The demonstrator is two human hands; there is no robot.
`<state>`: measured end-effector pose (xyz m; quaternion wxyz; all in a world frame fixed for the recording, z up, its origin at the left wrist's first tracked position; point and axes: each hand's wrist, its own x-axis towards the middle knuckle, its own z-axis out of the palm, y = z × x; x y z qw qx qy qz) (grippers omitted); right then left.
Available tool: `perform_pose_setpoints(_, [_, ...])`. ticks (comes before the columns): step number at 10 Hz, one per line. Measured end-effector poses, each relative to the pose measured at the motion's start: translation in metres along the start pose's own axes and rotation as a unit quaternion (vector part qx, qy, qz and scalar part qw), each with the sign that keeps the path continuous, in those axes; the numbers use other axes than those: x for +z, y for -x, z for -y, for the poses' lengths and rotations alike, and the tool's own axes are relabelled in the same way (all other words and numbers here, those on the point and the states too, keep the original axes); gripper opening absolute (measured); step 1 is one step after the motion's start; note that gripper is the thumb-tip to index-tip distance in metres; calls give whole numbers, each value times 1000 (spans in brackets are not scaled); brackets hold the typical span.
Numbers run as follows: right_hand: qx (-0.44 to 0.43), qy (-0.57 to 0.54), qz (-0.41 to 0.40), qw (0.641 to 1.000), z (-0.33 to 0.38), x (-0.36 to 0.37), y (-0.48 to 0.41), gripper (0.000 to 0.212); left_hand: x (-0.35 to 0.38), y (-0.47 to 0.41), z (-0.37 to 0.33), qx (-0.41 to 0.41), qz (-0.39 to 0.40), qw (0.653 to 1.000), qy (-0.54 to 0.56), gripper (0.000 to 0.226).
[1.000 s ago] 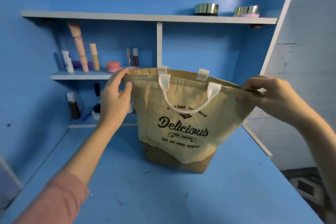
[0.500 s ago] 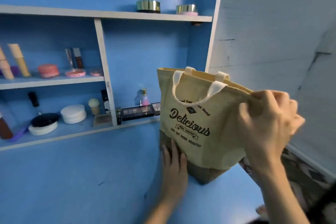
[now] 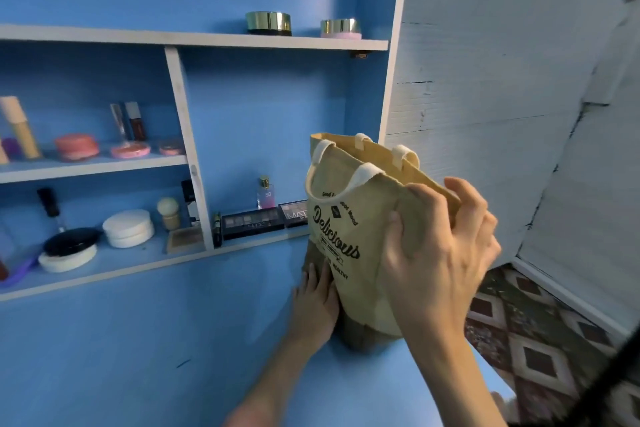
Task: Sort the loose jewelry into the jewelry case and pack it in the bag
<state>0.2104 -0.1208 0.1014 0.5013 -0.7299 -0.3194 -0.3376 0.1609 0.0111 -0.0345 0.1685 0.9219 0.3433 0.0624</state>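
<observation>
We cannot see inside the bag [image 3: 349,236]; its mouth faces away and its right side is covered by our right hand [image 3: 436,253]. Part of its printed lettering is hidden behind our left hand [image 3: 317,302] and a fold. The second eyeshadow palette [image 3: 294,211] is cut off by the bag. Items at the shelf's [image 3: 86,166] left edge are cropped and blurred.
</observation>
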Motion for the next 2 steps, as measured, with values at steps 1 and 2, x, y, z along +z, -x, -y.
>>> perform_pose_setpoints(1, [-14, -10, -16, 1000, 3, 1, -2, 32, -7, 7, -1, 0, -34, 998, 47, 72])
perform_pose_setpoints(2, [-45, -43, -59, 996, 5, -12, -2, 30, -14, 30, 1, -49, -104, 967, 228, 53])
